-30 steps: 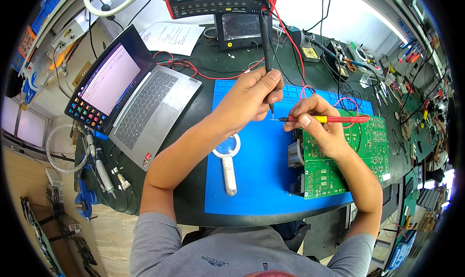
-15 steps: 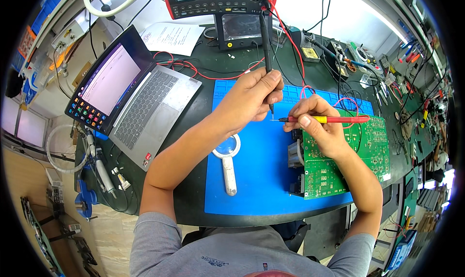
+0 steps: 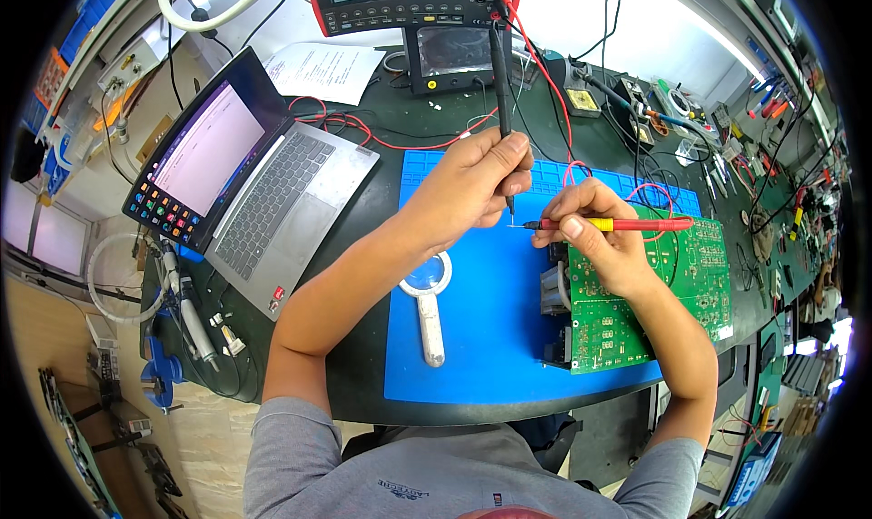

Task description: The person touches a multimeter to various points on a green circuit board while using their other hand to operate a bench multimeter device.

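Note:
My left hand (image 3: 477,181) is closed round a black test probe (image 3: 500,83), held upright with its tip down. Between the fingers of my right hand (image 3: 599,237) lies a red and yellow test probe (image 3: 640,225), level, its thin metal tip pointing left. The two tips meet or nearly meet above the blue mat (image 3: 490,319); contact is too fine to tell. A green circuit board (image 3: 618,328) lies under and beside my right hand, partly hidden by the wrist. Beyond my hands stands a bench multimeter (image 3: 409,9) with a lit display and leads plugged in at its right.
A magnifying glass (image 3: 430,328) lies on the mat left of centre. Further left is an open laptop (image 3: 282,192), with a printed sheet (image 3: 322,69) behind it. Red and black cables cross the bench. A soldering iron (image 3: 604,90) and several hand tools are at the right rear.
The reading on the multimeter display has changed slightly. Both hands and probes hold almost the same place.

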Motion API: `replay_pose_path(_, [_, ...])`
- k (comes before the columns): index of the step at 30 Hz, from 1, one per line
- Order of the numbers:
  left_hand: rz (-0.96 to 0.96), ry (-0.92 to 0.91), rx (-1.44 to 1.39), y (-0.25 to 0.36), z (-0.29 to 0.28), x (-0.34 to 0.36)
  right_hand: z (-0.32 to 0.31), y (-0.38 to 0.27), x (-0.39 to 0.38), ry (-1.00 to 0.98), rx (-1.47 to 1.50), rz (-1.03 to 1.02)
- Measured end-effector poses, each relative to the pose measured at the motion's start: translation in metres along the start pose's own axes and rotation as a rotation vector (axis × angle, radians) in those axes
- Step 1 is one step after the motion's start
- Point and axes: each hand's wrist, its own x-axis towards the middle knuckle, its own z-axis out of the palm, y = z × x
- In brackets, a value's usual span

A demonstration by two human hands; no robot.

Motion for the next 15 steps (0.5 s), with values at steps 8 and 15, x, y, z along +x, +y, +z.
replay_pose_path(8, [0.005, -0.007, 0.001, -0.0008, -0.0001, 0.0005, 0.0012, -0.0015, -0.0001, 0.002, 0.002, 0.005])
replay_pose_path(15, [0.003, -0.018, -0.005, -0.0008, -0.0004, 0.0003, 0.0010, -0.0017, -0.0001, 0.007, -0.010, 0.014])
